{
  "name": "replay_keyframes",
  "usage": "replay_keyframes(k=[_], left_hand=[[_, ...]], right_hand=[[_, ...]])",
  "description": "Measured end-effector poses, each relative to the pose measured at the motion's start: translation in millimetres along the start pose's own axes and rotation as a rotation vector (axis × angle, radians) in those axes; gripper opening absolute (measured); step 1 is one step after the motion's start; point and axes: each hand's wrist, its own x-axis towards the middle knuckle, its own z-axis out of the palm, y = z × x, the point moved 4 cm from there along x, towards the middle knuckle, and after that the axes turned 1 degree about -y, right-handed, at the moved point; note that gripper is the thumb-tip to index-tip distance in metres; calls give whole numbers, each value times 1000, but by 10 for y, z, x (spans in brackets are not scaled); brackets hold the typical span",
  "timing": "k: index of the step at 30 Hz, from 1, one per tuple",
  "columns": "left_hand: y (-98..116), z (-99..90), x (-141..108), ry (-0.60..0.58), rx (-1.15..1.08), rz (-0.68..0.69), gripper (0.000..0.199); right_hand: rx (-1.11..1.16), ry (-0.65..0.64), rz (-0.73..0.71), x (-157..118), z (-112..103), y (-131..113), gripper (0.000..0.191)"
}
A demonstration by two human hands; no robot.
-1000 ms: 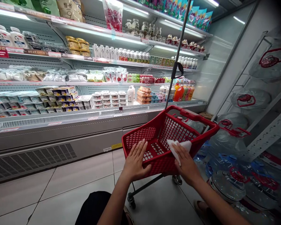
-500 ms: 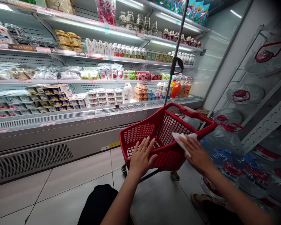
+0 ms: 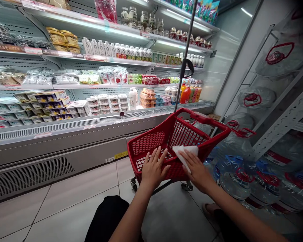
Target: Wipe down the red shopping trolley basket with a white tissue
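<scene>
A red plastic shopping cart (image 3: pixel 149 144) with mesh walls stands on the tiled floor in front of me. My left hand (image 3: pixel 154 168) rests on the cart's near rim, fingers spread and holding nothing. To its right, my right hand (image 3: pixel 195 171) has a folded white cloth (image 3: pixel 192 150) under its fingers and presses it against the upper edge of the cart's near side. The fingers partly cover the cloth; whether it is paper or fabric I cannot tell. From the cart's far side rises a thin dark pole (image 3: pixel 184 60) with a black loop on it.
A refrigerated display case (image 3: pixel 96 141) runs behind the cart, its shelves stocked with milk bottles (image 3: pixel 133 97), yogurt tubs (image 3: pixel 93 101) and cartons. On the right, large water bottles (image 3: pixel 234 183) with red handles stand on the floor beside a white metal rack (image 3: pixel 280 129).
My right hand has slid left along the cart's near edge with the cloth, closer to my left hand. The left hand stays on the rim. The view has shifted slightly.
</scene>
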Motion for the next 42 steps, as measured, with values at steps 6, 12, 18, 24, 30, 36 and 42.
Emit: replay_keyframes(k=[6, 12, 18, 24, 30, 36, 42], left_hand=[[-92, 9, -11, 0, -19, -15, 78], [-172, 62, -39, -16, -39, -70, 74], [-141, 107, -23, -18, -70, -62, 72], [-200, 89, -9, -6, -29, -73, 77], [-249, 29, -54, 0, -30, -80, 79], [-510, -95, -131, -1, -32, -121, 76], [-494, -6, -180, -109, -75, -70, 74]], right_hand=[[-82, -20, -43, -235, -118, 557, 70], [-149, 41, 281, -298, -366, 1393, 67], [-66, 79, 352, 19, -121, 1193, 65], [74, 3, 52, 389, 260, 23, 65], [97, -75, -115, 316, 215, -191, 62], [-143, 20, 141, -6, 28, 988, 64], [-114, 40, 308, 261, 67, 1224, 64]])
